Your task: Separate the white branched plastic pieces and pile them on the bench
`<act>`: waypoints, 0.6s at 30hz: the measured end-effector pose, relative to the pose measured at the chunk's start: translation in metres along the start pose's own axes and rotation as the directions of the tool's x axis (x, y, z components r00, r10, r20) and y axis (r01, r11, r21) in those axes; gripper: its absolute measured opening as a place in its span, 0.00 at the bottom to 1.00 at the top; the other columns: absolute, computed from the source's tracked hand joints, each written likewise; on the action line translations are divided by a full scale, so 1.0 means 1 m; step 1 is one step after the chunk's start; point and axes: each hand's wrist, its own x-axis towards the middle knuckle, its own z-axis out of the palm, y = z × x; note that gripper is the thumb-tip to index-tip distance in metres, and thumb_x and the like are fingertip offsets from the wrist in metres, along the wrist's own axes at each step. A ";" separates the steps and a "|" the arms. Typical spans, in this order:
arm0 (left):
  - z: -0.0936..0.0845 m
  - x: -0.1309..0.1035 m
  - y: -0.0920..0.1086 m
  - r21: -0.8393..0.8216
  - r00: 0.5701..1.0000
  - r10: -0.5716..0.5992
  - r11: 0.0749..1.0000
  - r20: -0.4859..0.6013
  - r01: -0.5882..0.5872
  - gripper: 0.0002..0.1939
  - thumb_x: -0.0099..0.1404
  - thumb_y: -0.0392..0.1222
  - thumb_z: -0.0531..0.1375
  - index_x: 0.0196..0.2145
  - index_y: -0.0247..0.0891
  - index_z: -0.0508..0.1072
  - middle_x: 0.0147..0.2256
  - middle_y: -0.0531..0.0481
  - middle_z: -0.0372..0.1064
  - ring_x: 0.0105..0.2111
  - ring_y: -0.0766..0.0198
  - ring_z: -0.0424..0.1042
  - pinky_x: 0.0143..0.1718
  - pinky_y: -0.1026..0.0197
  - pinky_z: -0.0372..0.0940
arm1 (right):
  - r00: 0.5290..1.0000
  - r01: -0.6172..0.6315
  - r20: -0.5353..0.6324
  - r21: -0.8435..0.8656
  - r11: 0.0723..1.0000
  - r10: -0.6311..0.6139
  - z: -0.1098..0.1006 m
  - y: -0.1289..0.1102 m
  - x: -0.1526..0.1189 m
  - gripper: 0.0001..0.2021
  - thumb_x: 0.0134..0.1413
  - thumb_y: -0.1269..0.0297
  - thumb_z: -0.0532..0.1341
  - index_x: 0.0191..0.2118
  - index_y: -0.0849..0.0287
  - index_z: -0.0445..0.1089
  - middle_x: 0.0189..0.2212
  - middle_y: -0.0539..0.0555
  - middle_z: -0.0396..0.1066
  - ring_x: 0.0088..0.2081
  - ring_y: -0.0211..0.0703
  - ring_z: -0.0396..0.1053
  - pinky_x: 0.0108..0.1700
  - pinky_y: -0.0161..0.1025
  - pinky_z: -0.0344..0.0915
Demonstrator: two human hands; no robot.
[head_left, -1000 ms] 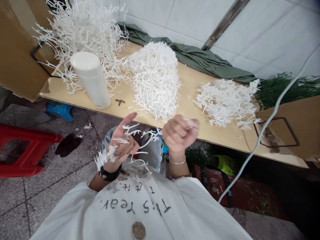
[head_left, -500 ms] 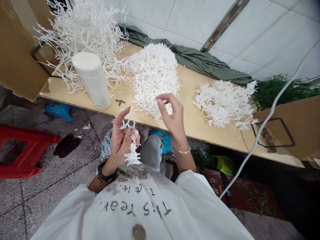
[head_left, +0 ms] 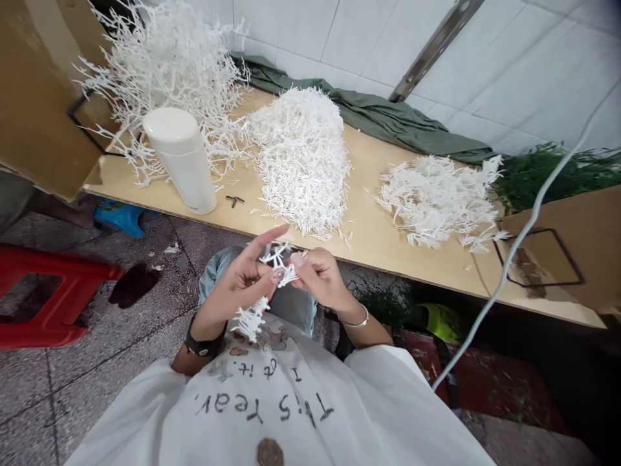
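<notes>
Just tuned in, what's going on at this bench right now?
A person seated at the wooden bench has both hands together over their lap. The left hand grips a bunch of small white plastic sprigs, and the right hand pinches another white sprig against it. On the bench lie a tall heap of white pieces, a flatter pile, tangled white branches and a white flask.

Even, soft daylight — faint shadows under the table (head_left: 378, 246); wide-angle bending at edges, slight blur on fingers (head_left: 272, 236).
</notes>
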 end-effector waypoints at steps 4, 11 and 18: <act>0.010 0.002 -0.002 -0.163 0.997 0.012 0.987 0.077 0.001 0.31 0.65 0.39 0.60 0.64 0.42 0.57 0.14 0.60 0.54 0.15 0.75 0.46 0.21 0.69 0.52 | 0.997 0.001 -0.075 0.436 0.900 0.035 0.010 -0.010 0.000 0.25 0.63 0.54 0.53 0.17 0.60 0.51 0.12 0.43 0.48 0.12 0.26 0.44 0.17 0.30 0.44; 0.032 0.005 -0.011 -0.316 0.975 0.222 0.925 0.001 -0.211 0.22 0.67 0.42 0.58 0.58 0.45 0.66 0.12 0.62 0.49 0.12 0.77 0.41 0.23 0.66 0.57 | 0.966 0.213 -0.240 0.516 0.830 -0.099 0.013 -0.027 0.025 0.26 0.65 0.49 0.47 0.20 0.58 0.40 0.12 0.40 0.34 0.11 0.28 0.34 0.18 0.32 0.48; 0.023 0.000 -0.009 -0.129 0.927 0.370 0.918 -0.065 -0.375 0.21 0.67 0.42 0.57 0.57 0.47 0.66 0.10 0.62 0.52 0.11 0.74 0.45 0.20 0.65 0.57 | 0.833 0.239 -0.545 0.203 0.950 -0.093 -0.013 -0.030 0.024 0.25 0.64 0.45 0.42 0.22 0.57 0.43 0.16 0.42 0.30 0.18 0.30 0.30 0.22 0.34 0.38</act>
